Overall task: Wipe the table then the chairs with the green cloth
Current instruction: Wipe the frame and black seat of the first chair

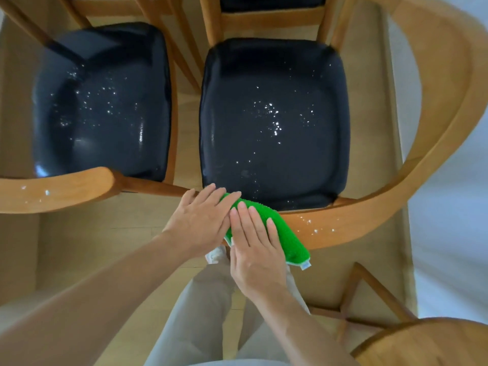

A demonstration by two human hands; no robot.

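At nine o'clock stands the left wooden chair with a glossy black padded seat (103, 107), its cushion dotted with white crumbs; a few more specks lie on its curved wooden backrest rail (55, 190) at eight o'clock. Just beside it, at the centre and toward one o'clock, stands the right wooden chair with a black padded seat (274, 122), also sprinkled with white crumbs, thickest near the middle of the cushion. Its curved wooden backrest (369, 215) sweeps round from three o'clock to five o'clock and carries white specks near the hands. The left hand (203, 220) lies flat, fingers extended and together, palm down on the left end of the nubby green cleaning cloth (285, 233), which is draped over that backrest at about six o'clock. The right hand (256, 249) rests touching the left, fingers straight and spread, pressing the cloth rather than gripping it. Below, at six o'clock, light trousers (206, 313) show above the pale wooden floor (79, 244).
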